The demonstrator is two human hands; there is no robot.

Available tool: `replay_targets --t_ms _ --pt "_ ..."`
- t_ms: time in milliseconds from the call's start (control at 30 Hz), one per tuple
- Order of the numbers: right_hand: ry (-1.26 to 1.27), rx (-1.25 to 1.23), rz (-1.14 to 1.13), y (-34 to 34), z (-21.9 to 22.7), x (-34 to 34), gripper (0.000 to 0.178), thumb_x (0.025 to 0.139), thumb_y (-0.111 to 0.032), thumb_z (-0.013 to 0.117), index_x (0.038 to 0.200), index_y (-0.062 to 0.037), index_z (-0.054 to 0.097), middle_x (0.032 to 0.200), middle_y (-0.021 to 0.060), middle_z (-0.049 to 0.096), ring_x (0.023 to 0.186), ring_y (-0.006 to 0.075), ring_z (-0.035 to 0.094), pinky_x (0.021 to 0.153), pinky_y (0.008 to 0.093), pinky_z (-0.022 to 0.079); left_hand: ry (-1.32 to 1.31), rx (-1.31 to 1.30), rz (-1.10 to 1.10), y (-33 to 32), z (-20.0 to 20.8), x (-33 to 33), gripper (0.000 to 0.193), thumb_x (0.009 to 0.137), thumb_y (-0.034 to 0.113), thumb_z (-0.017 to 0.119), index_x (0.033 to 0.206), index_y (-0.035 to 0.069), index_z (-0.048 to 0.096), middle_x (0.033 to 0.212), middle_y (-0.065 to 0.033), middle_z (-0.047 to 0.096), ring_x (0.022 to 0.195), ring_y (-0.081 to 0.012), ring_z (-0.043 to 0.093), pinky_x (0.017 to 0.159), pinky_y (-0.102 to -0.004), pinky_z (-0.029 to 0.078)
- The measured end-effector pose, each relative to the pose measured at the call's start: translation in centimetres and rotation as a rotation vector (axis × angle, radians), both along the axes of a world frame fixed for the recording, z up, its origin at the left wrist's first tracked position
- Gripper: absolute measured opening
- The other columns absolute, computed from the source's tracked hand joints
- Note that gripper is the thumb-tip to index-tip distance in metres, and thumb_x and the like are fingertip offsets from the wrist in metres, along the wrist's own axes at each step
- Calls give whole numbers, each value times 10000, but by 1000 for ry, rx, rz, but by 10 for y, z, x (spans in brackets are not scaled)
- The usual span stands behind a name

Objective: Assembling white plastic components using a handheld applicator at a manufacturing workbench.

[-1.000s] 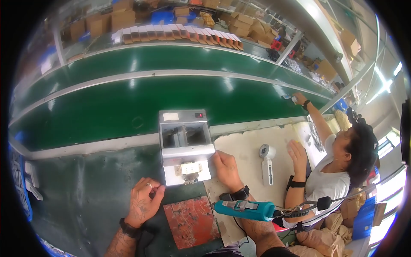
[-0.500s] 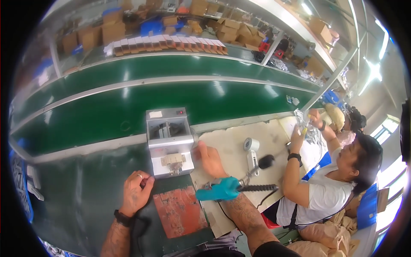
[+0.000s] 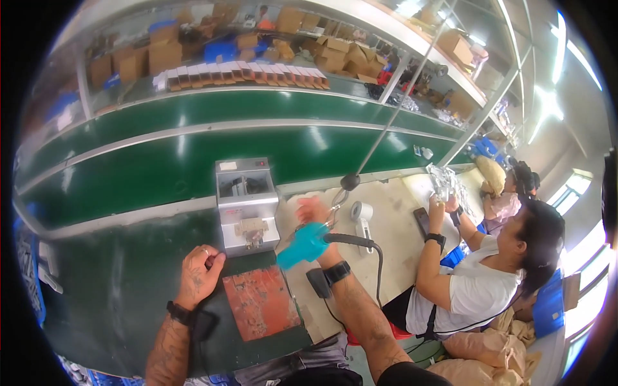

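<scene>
My left hand (image 3: 198,273) rests on the dark green bench, just left of a small grey metal machine (image 3: 246,209). Its fingers are curled, the thumb against the index finger; something dark may be between them, but I cannot make it out. In the machine's front sits a small metal fixture (image 3: 253,233). Right of the machine, over the paper-covered surface, is my right hand (image 3: 313,211), blurred, fingers seemingly stretched apart. A teal powered hand tool (image 3: 305,244), apparently an electric screwdriver, hangs in front of my right wrist and hides part of it.
A worn red plate (image 3: 261,302) lies before the machine. Near my right hand are a white handled device with a round head (image 3: 362,222) and a suspension cable (image 3: 402,96). A co-worker (image 3: 476,270) works at right beside a phone (image 3: 421,222). Green conveyor (image 3: 154,164) runs behind.
My right hand has moved up and away from the machine's side. The teal tool swings upward, its cable now straighter. The view has shifted slightly; my left hand stays beside the machine.
</scene>
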State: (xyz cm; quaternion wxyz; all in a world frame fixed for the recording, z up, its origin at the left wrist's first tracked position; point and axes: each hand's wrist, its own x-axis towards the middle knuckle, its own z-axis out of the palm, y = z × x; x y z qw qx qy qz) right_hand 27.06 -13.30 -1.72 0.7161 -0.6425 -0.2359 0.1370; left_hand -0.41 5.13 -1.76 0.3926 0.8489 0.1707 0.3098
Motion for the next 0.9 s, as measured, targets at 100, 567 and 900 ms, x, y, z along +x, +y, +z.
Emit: replay_targets --t_ms 100,567,900 --pt "-105 228 104 -22 41 -46 547 1130 -467 354 1273 -14 625 1135 109 708 968 183 645 875 379 522 46 -2 7 1 5 -4 176 955 128 725 896 -24 660 829 -128 649 715 -250 650 672 -357 520" --pt "-57 28 275 -81 96 -136 245 1002 -109 709 1230 -32 659 1107 20 676 990 98 623 862 300 512 94 2 46 -3 9 2 132 958 85 688 890 -28 677 765 -109 666 679 -193 621 667 -332 491" --pt "-92 108 57 -176 85 -90 237 967 -135 736 1124 -18 601 972 23 632 893 119 596 817 299 504 -29 -231 124 -22 39 6 164 1061 132 617 955 13 655 823 5 621 759 -74 549 717 -240 453"
